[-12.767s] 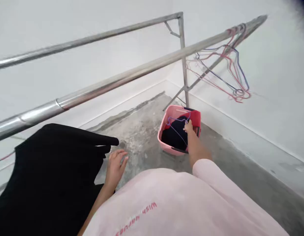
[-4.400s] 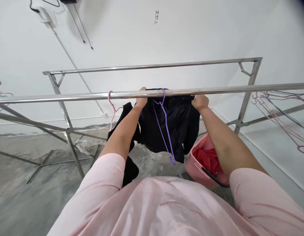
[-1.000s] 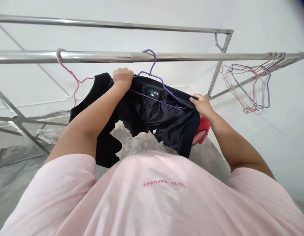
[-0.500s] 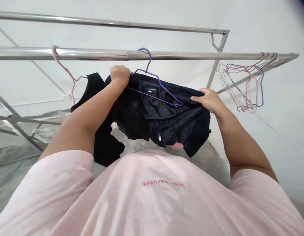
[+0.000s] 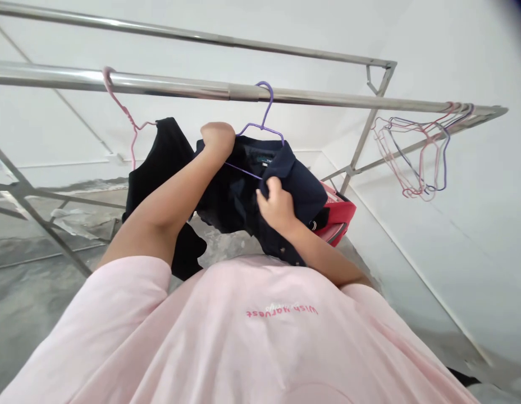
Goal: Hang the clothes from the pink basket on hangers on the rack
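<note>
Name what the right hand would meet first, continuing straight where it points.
Likely the navy jacket, whose front edge the right hand touches; then perhaps the purple hanger, though depth is unclear.

A round silver metal rail (image 5: 172, 85) is carrying pink and purple wire hangers (image 5: 262, 128), indicating an indoor clothes-hanging area.

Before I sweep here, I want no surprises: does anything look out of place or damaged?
Low at the left, by the rack's leg, something pale and crumpled looks like stray litter. The floor's edge along the wall looks rough and patchy. The jacket is lopsided, but the left hand and right hand hold it.
</note>
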Tool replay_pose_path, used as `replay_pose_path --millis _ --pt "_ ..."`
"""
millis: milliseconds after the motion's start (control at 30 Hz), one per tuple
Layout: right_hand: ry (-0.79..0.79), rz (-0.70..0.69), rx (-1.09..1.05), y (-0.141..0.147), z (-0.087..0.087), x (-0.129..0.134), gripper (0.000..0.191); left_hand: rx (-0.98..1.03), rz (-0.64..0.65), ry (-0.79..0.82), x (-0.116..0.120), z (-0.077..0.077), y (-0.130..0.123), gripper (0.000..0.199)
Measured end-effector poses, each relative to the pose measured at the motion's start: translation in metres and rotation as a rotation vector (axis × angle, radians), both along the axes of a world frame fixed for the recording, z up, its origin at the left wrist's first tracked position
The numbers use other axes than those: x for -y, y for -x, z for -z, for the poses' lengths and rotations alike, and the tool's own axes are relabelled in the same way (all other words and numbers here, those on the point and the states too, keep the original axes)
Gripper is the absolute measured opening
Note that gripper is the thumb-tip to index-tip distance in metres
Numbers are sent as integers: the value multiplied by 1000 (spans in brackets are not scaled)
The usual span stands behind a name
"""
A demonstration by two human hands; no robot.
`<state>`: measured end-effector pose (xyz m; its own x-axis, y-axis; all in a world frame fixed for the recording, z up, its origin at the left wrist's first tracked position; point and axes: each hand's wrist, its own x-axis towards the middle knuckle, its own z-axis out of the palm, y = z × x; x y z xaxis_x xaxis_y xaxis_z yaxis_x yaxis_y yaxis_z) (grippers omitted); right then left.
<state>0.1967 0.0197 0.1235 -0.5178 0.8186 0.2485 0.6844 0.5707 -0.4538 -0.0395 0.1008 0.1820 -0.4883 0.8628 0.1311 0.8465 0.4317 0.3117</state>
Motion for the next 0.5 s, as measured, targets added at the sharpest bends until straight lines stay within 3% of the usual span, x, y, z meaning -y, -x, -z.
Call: replay_pose_path --millis 100,200,233,333,367,500 --pt "43 -213 176 29 4 6 42 -114 -66 23 5 4 4 36" --pt "67 -432 185 3 -16 -7 34 -191 -10 1 9 6 10 36" --pt "58 -403 123 -13 -24 -16 32 -211 10 -11 9 7 11 36" --pt "-155 -32 -150 -52 -42 -60 30 -213 47 -49 5 9 12 36" --pt "-148 -3 -170 -58 -44 -76 33 -193 59 -52 2 10 13 37" --pt "124 -245 -35 -56 -41 -118 37 0 271 -39 -7 3 40 41"
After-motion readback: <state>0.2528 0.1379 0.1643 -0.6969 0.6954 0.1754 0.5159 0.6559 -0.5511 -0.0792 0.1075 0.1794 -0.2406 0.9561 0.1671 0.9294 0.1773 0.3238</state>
